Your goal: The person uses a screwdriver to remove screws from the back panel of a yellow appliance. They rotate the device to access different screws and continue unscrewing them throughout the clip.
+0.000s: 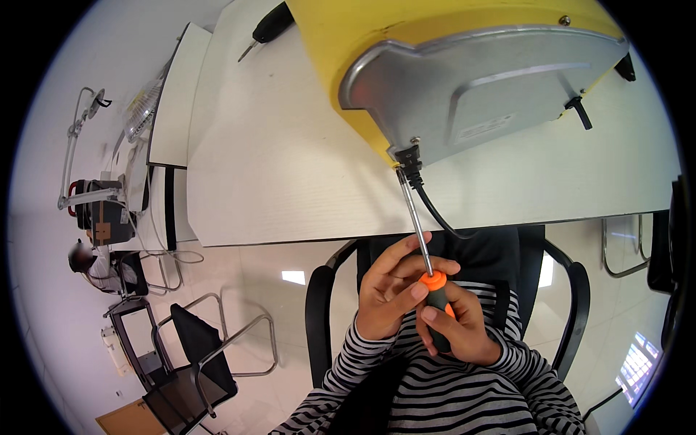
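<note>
My right hand (470,332) is wrapped round the dark, orange-trimmed handle of a screwdriver (415,225). Around the orange collar and lower shaft my left hand (388,286) is curled, thumb against the collar. The long metal shaft points away from me; its tip is at the near corner of a yellow machine (319,43), beside a black power plug (408,157). Whether the tip sits in a screw is hidden. A grey metal plate (406,87) covers the machine's side facing me, with a screw (415,140) above the plug. A black cord (433,210) hangs from the plug.
The machine stands on a white table (268,167) whose front edge runs just beyond my hands. A black-handled tool with a thin metal tip (272,25) lies at the far left. A black chair (196,341) and a seated person (109,272) are off to the left.
</note>
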{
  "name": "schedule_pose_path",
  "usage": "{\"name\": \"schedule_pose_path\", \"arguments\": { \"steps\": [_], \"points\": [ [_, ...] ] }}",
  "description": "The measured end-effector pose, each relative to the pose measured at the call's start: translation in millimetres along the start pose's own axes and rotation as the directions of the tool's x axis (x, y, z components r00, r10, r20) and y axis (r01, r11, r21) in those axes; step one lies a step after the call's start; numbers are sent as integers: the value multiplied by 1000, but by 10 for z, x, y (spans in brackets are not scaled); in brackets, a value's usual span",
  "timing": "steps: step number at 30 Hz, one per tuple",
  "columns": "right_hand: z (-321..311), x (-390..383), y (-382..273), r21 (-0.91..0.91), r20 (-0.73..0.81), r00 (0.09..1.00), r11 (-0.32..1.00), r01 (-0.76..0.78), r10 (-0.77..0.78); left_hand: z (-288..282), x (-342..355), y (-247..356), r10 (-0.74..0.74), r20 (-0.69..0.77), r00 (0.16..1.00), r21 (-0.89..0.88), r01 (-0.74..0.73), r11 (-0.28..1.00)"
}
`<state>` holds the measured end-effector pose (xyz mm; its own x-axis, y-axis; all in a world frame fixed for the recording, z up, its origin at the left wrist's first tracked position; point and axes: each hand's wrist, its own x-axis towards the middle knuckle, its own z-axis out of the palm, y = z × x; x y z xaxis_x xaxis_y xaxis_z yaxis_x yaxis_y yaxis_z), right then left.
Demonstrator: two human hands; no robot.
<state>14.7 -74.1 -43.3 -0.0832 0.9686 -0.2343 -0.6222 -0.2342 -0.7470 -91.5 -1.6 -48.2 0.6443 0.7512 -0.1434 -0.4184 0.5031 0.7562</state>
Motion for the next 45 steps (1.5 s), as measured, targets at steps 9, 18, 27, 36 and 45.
{"name": "schedule_pose_path", "arguments": {
  "steps": [9, 18, 27, 36, 45],
  "points": [
    [-7, -11, 7, -108, -80, 995, 992, 58, -66, 101, -18, 213, 385, -18, 923, 698, -264, 666],
    [64, 5, -87, 118, -90, 994, 991, -55, 66, 27, 710, 1449, 717, 293, 632, 901, -434, 14],
    [-307, 2, 0, 264, 104, 986, 952, -154, 131, 252, 1677, 1530, 368, 311, 876, 643, -479, 597],
    [-299, -87, 72, 479, 182, 974, 853, -206, 133, 214, 1979, 1678, 474, 291, 831, 743, -508, 436],
    [-382, -152, 91, -470, -160, 878, 817, 334, -451, 253, 2042, 1641, 502, 277, 819, 698, -531, 481]
  ]
}}
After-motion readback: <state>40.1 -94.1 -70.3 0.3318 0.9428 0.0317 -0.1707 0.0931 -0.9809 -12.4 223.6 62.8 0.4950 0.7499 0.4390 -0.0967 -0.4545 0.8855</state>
